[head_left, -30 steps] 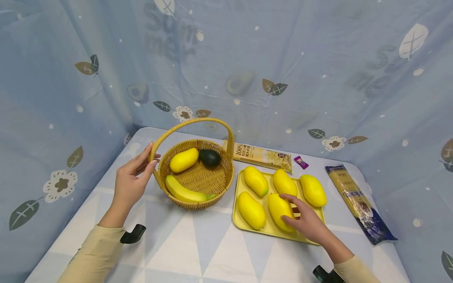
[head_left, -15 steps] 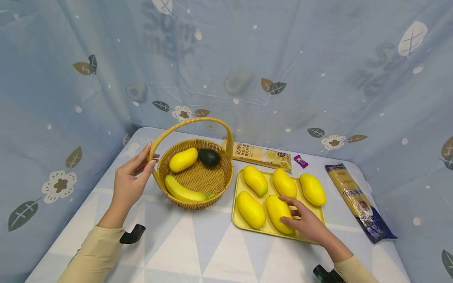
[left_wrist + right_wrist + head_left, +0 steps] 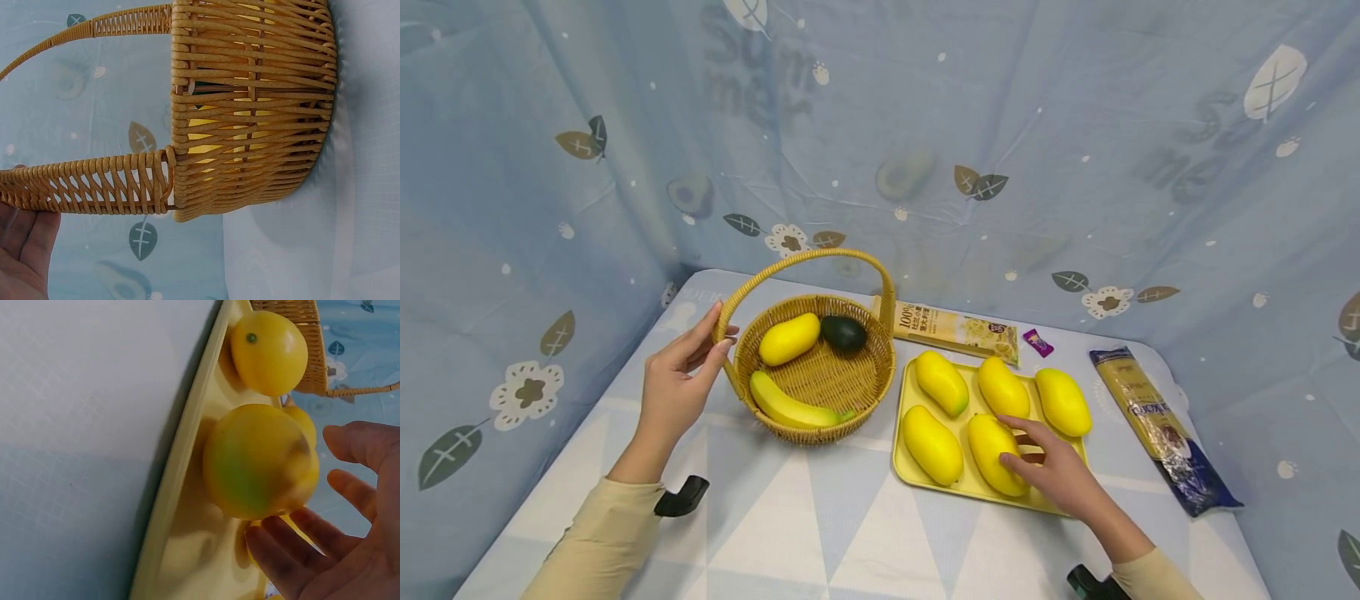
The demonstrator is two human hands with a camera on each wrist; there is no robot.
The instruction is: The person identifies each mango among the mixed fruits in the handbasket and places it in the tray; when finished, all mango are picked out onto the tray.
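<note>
In the head view my left hand (image 3: 677, 387) pinches the left side of the handle (image 3: 805, 260) of a woven basket (image 3: 848, 387). Its fingers also show against the handle in the left wrist view. A banana (image 3: 793, 406), a yellow mango (image 3: 790, 340) and a dark green avocado (image 3: 844, 334) lie in the basket. My right hand (image 3: 1056, 471) is at the near middle mango (image 3: 995, 458) on a yellow tray (image 3: 967, 486). The right wrist view shows its fingers (image 3: 281, 556) spread below that mango and the thumb (image 3: 356, 444) apart from it.
Several other mangoes (image 3: 932, 446) share the tray. Behind it lie a long noodle packet (image 3: 955, 331) and a small purple wrapped candy (image 3: 1038, 343). A blue and gold pasta bag (image 3: 1161, 425) lies at the right. Patterned blue curtains (image 3: 925, 125) surround the table.
The near middle mango shifted slightly left, then back right. My right hand has drawn a little to the right, its thumb a bit higher. My left hand and the basket stay nearly still.
</note>
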